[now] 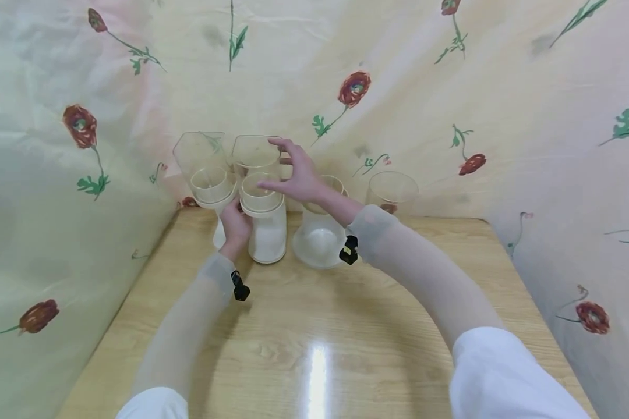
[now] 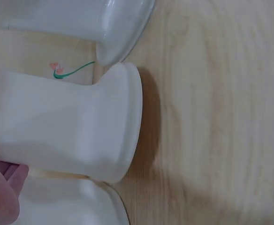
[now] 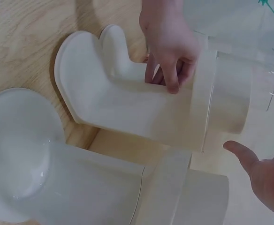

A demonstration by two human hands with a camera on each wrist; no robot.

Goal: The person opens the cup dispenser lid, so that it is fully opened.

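Note:
A white stand [image 1: 268,235] with a flared foot bears a clear container [image 1: 257,152] on its collar. My left hand [image 1: 236,224] grips the side of this stand below the collar; in the right wrist view, fingers [image 3: 172,79] of it press the white wall. At the clear container, my right hand [image 1: 301,174] is spread, the forefinger near the rim and the thumb held out in front. In the right wrist view that thumb [image 3: 240,152] is apart from the stand. To the left stands a similar white stand [image 1: 219,235] with its own clear container [image 1: 196,148].
Right of the gripped stand is another white stand [image 1: 320,241] with a round foot, partly behind my right forearm. Farther right, a clear container [image 1: 393,189] shows behind that arm. Flowered cloth [image 1: 424,105] rises behind the wooden table [image 1: 272,343].

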